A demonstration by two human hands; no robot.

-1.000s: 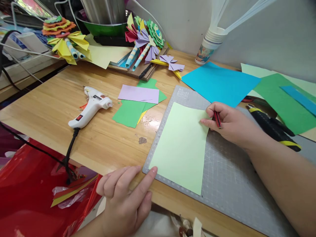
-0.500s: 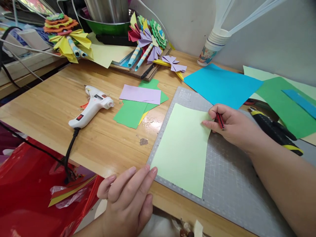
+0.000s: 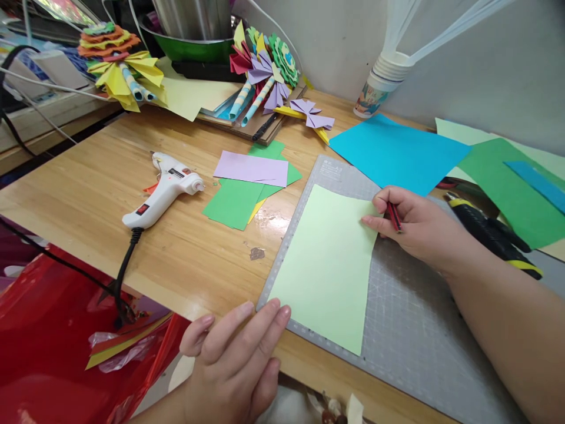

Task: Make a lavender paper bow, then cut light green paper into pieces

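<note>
A pale green sheet of paper (image 3: 324,265) lies on the grey cutting mat (image 3: 410,330), its right edge slightly lifted. My right hand (image 3: 410,227) pinches the sheet's upper right edge between thumb and finger. Tucked in that same hand is a red and black pencil (image 3: 394,217), mostly hidden by the fingers. My left hand (image 3: 241,359) is open at the table's front edge, fingers stretched out. Its fingertips are at the sheet's lower left corner; whether they press on it I cannot tell.
A white glue gun (image 3: 161,191) lies left, its cord hanging over the edge. Purple paper (image 3: 251,169) rests on green pieces (image 3: 232,203). Blue paper (image 3: 399,153) and black-yellow pliers (image 3: 489,232) lie right. Paper cups (image 3: 375,88) and paper flowers (image 3: 265,70) stand behind.
My left hand has shifted slightly right, its fingertips now overlapping the sheet's lower left corner. The right hand, the pencil and the sheet look unchanged.
</note>
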